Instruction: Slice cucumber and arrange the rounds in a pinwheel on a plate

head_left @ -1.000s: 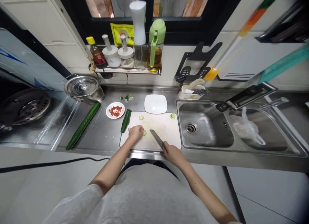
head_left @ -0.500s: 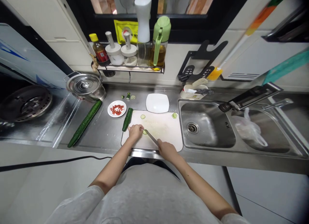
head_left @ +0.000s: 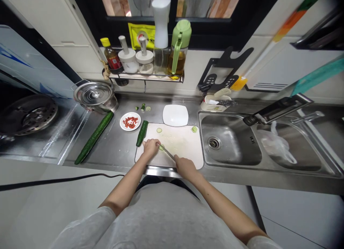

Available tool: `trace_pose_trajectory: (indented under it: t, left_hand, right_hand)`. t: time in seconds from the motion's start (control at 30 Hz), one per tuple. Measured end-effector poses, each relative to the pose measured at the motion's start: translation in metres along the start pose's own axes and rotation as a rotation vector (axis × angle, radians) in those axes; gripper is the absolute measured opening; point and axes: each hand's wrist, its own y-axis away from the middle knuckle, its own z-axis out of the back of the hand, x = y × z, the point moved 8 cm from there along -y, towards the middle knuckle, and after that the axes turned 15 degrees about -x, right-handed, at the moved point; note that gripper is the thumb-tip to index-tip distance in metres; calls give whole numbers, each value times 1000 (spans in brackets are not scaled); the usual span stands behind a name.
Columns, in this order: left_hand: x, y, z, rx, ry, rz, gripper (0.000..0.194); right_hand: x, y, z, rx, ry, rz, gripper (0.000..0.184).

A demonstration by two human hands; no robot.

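My right hand (head_left: pixel 186 167) is closed round the handle of a knife (head_left: pixel 169 154), whose narrow-looking blade points up and left over the white cutting board (head_left: pixel 185 148). At the blade's tip lies a round cucumber slice (head_left: pixel 161 147). Close beside that slice is my left hand (head_left: pixel 151 148), its fingers curled and pinched together; what they hold, if anything, is too small to tell. A cut piece of cucumber (head_left: pixel 142 133) rests along the board's left edge. One slice (head_left: pixel 159 130) lies near the board's top, and a few slices (head_left: pixel 194 129) sit at its upper right corner.
Behind the board stands a white dish (head_left: pixel 175 115). To its left are a plate of chopped red pieces (head_left: pixel 130 121), cucumber ends (head_left: pixel 143 107), a whole cucumber (head_left: pixel 94 138) and a lidded pot (head_left: pixel 95 95). A sink (head_left: pixel 231 141) adjoins on the right. Above hangs a condiment shelf (head_left: pixel 150 77).
The knife blade has shifted slightly and more of the slice at its tip shows. Both hands stay in nearly the same place; the view has tilted a little.
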Motion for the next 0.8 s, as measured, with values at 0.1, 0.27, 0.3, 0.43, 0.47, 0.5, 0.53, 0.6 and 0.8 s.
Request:
trace_pose_trajectory:
  t: [0.1,0.27,0.3,0.43,0.47,0.5,0.53,0.6,0.8]
  left_hand:
    - [0,-1,0,-1,9,-10,26]
    - [0,-1,-2,18,4,-8,26]
    - [0,-1,-2,20,7,-10,26]
    - [-1,-1,0,23,20,-11,25]
    - [-2,-1,0,25,19,-10,25]
    - [-2,-1,0,27,16,-9,25]
    - [-3,-1,0,31,13,-9,24]
    - [-5,0,-1,45,1,-13,23]
    - [-10,3,-6,45,-53,-30,19]
  right_hand:
    - [2,0,-1,9,22,-5,35]
    - [4,-3,-5,-14,60,-6,33]
    - [4,-3,-7,-13,64,-7,33]
    - [6,-2,-9,3,73,-8,32]
    - [6,-2,-9,5,73,-4,32]
    - [5,-2,-9,10,71,0,32]
    - [5,-1,-8,13,65,6,33]
    - [4,-1,-7,14,51,11,33]
    - [1,1,-4,-28,31,15,39]
